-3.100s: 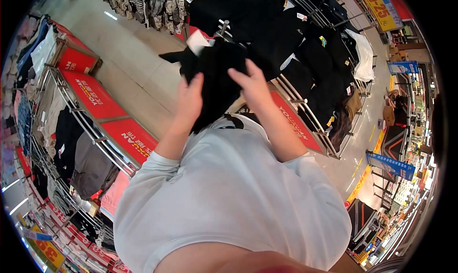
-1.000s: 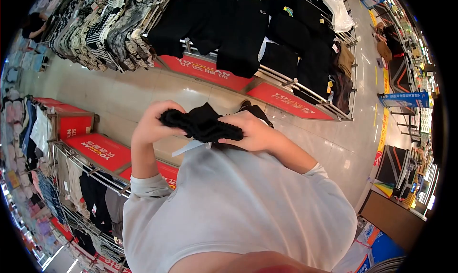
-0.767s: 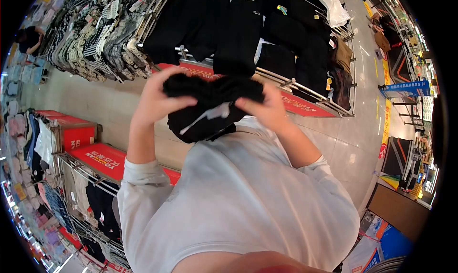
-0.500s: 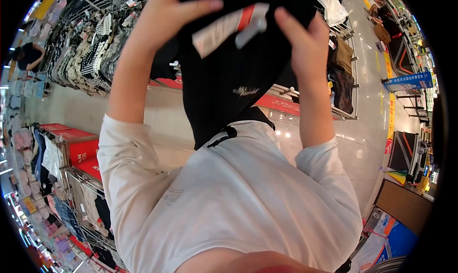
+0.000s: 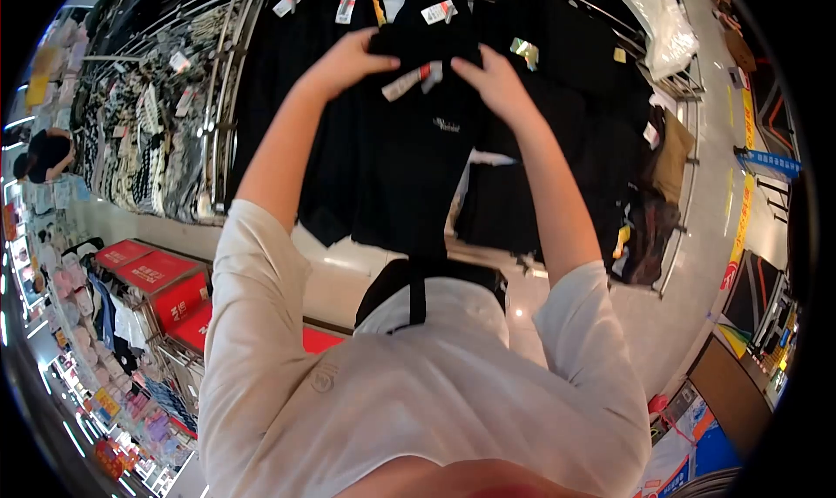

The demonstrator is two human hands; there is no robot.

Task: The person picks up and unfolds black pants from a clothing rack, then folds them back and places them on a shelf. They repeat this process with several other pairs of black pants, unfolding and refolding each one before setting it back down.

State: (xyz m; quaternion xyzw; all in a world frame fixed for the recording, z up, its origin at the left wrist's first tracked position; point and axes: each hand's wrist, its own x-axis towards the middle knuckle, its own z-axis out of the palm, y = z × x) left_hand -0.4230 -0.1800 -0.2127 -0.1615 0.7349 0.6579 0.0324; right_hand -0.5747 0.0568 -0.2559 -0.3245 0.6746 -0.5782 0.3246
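Observation:
Black folded pants [image 5: 409,167] hang in front of me, spread between my two hands at their upper edge. A small pale logo is on the front, and a white and red paper tag [image 5: 406,82] with a clear clip sits near the top. My left hand [image 5: 355,61] grips the upper left corner, thumb in front and fingers behind the cloth. The upper right corner is held the same way by my right hand [image 5: 498,78]. Behind the pants, several other black garments [image 5: 557,124] with tags lie on a metal rack.
Patterned garments [image 5: 157,115] fill a rack at the left. Red boxes [image 5: 161,276] stand on a lower display nearer to me. A clear plastic bag [image 5: 657,28] lies at the back right. Beyond the aisle stands a blue sign [image 5: 771,162]; a person [image 5: 48,154] is at the far left.
The black pants have moved away from me and down onto the rack's black garments, with both hands still on them. My arms have stretched forward, and my view has shifted.

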